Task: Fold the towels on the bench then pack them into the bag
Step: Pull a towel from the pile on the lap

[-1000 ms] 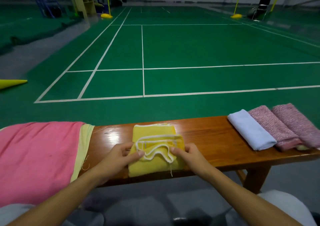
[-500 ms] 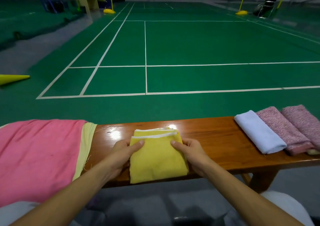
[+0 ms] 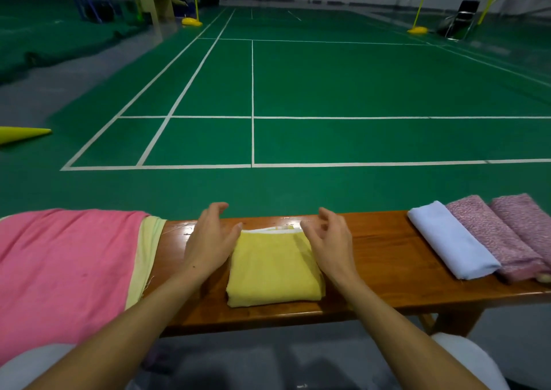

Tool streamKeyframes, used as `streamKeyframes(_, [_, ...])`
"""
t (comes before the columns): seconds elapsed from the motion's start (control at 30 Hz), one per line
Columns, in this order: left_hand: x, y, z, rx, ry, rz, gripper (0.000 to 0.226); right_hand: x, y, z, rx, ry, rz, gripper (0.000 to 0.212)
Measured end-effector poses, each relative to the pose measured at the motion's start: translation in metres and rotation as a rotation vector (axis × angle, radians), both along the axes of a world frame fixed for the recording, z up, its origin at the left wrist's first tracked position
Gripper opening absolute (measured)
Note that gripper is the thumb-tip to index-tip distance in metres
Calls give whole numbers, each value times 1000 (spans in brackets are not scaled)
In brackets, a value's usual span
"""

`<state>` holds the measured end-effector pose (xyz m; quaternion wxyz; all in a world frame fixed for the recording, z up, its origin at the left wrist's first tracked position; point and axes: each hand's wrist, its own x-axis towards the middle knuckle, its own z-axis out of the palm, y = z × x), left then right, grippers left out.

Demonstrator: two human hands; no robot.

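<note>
bare bench [image 3: 375,249] between yellow towel [image 3: 271,273], white towel [image 3: 450,240]

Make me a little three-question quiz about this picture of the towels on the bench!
1. True or false: the left hand is gripping the yellow towel.
2. How many folded towels lie side by side at the right end of the bench? A) two B) three C) five
3. Fill in: the big unfolded towel draped over the bench's left end is ____.

Key:
1. False. Both it and the right hand hover beside the yellow towel with relaxed fingers, holding nothing.
2. B: a white towel and two pink speckled towels.
3. Pink; the pink towel lies over a pale yellow cloth.
</note>
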<state>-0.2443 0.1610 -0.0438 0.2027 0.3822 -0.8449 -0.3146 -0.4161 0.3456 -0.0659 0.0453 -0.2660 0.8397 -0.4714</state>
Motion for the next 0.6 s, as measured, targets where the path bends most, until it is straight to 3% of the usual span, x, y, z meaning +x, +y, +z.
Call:
streamKeyframes(0.13, [5, 24, -15, -364, -105, -293, 56, 12, 2, -9, 71, 325, 202, 36])
streamKeyframes(0.23, [5, 42, -35, -529, -269, -502, 65, 30, 1, -26, 243, 412, 428, 56])
streamKeyframes(0.33, [5, 43, -42, -497, -417, -532, 73, 36, 6, -33, 450, 457, 553, 81])
streamKeyframes(0.6, [13, 32, -55, -389, -488, -449, 84, 14, 18, -33, 657, 475, 649, 80])
